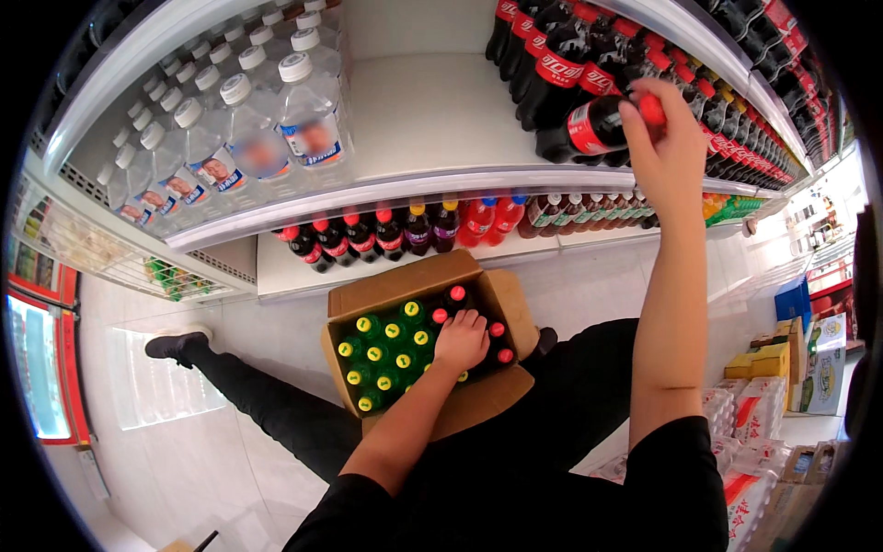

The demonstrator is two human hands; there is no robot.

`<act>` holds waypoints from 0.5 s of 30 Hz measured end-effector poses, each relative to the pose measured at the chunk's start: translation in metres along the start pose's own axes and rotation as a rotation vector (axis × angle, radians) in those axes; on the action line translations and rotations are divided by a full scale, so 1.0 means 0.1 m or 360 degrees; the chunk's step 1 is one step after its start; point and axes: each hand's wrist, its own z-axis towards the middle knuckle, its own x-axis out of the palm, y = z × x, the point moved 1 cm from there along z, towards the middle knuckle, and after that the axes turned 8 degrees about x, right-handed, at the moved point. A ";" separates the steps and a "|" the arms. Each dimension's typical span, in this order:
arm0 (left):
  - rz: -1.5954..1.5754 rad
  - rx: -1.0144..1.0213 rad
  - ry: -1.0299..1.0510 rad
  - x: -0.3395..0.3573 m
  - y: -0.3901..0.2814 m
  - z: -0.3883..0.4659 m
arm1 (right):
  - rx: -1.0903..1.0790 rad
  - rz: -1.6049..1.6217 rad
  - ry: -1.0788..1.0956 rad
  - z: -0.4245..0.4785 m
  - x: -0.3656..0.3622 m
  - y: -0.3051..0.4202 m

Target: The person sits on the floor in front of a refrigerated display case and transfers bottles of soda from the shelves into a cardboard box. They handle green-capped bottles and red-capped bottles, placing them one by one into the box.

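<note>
My right hand (666,145) grips a Coca-Cola bottle (593,131) by its red cap and neck. That bottle is tilted, its base toward the left at the front of the upper shelf (421,117). Behind it stand rows of more Coca-Cola bottles (552,62). Lower down, my left hand (463,341) reaches into an open cardboard box (393,283) on the floor, its fingers among red-capped dark bottles (457,294). What lies beneath that palm is hidden. Several green bottles with yellow caps (392,331) fill the box's left side.
Clear bottles with white caps (234,124) line the shelf's left. Colas, red drinks (479,221) and brown drinks (572,210) stand on the bottom shelf. My legs (276,400) spread either side of the box. Shrink-wrapped packs (752,469) are stacked at right; a red-framed cooler (45,366) is at left.
</note>
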 end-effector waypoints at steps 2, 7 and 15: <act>-0.0015 -0.0015 -0.0032 -0.03 -0.02 0.00 | 0.0077 0.0195 0.0068 -0.20 -0.03 -0.02; -0.0020 -0.0030 -0.0181 -0.02 -0.05 -0.05 | -0.0160 0.0318 -0.0124 -0.63 -0.06 -0.22; -0.0172 -0.0167 -0.0460 -0.03 -0.03 -0.09 | 0.0386 0.1016 0.0140 -0.86 -0.12 -0.09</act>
